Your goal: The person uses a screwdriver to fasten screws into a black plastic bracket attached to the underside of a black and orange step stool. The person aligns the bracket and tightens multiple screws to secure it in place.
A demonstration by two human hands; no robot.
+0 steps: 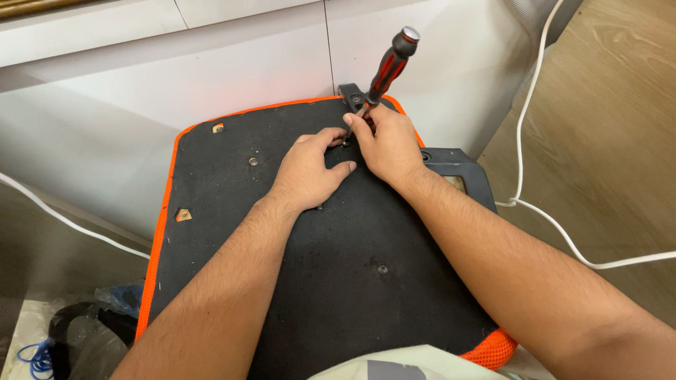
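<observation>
— While your right hand (389, 144) is up near the far edge of the black seat panel (331, 281), what is its grip doing?

— Your fingers are closed together around the thin metal shaft of the screwdriver (386, 70), low down, close to the tip. The red and black handle stands free above your hand, tilted away to the right, with its silvery cap at the top.

— And the tip?

— It meets the panel just beside your fingertips, next to a black bracket (350, 93) at the panel's far edge. The exact contact point is hidden by your fingers, so you cannot tell what it sits in.

— The left hand (308, 172)?

— It lies palm down on the panel, touching it, fingers stretched toward the tip and thumb pointing right, just under your right hand. Its grip is apart; it clamps nothing.

— What else is around?

— The panel has an orange mesh rim (163, 232) and several small metal inserts, one (253, 161) left of your left hand and another (382, 269) between your forearms. A white cable (563, 236) runs over the wooden floor on the right, and a black plastic part (458, 165) pokes out behind your right wrist.
</observation>
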